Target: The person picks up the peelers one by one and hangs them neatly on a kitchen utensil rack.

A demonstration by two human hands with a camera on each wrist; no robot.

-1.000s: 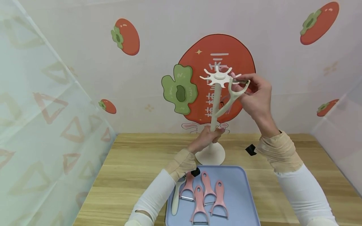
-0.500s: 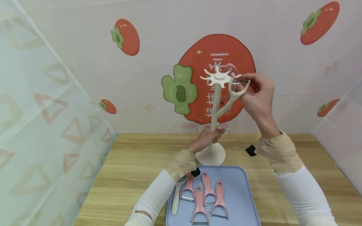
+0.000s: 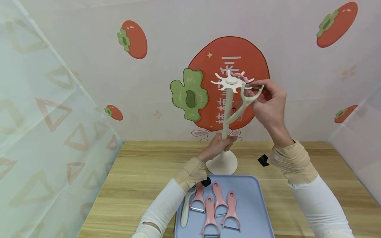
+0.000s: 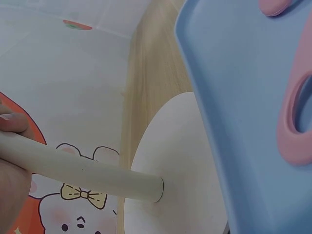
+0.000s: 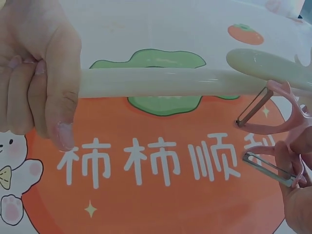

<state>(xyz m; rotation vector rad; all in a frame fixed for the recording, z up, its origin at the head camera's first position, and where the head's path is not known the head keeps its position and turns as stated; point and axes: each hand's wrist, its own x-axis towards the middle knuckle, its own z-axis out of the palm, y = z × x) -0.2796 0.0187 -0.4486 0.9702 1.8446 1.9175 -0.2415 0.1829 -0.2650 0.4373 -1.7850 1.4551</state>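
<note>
My left hand grips the pole of a cream stand, low down above its round base. Up at the stand's spoked top, my right hand holds a pink peeler, its blade pointing away from the fingertips in the right wrist view. A second pink peeler is just beside it there, close to the pole. From the top hangs a cream peeler, handle down, in front of my right fingers. Those fingers partly hide the pink peelers in the head view.
A blue tray in front of the base holds several pink peelers and one cream-handled peeler. The wooden table runs back to a printed wall covering.
The pink handle end at the stand's top rose and shifted right, then came down lower over the spokes. My right hand moved slightly with it. My left hand stays on the pole.
</note>
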